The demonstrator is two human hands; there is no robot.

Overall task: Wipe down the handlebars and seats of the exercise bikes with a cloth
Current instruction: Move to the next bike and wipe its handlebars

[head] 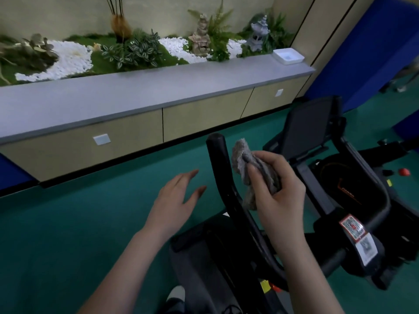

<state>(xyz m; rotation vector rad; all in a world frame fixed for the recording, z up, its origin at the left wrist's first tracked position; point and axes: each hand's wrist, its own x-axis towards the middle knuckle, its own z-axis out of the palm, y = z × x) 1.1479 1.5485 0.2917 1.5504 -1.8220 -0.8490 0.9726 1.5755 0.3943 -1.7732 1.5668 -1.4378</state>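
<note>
The grey cloth (254,175) is bunched up in my right hand (276,196). My fingers and thumb are curled tight round it, and one end of it sticks up past them. The cloth is just to the right of the black bar (223,173) of the bike (353,200). I cannot tell if it touches the bar. The bar stands up tall with a round top and bends down low toward me.

My left hand (176,196) is on the other side of the bar, near it but not touching. Its fingers are straight and a bit apart, and it hangs over the green floor (68,223).

Behind my right hand is the bike's dark screen (308,128), tipped back. A sticker (352,227) sits on the bike's frame, and a small red knob (404,171) is off to the right. My shoe (176,293) shows at the bottom.

Past the floor runs a long grey shelf (136,96) with tan doors under it. A white dish (288,55) sits at its far right end. Behind the shelf are green plants (133,52), white stones (68,57) and a little stone lamp (259,34)
</note>
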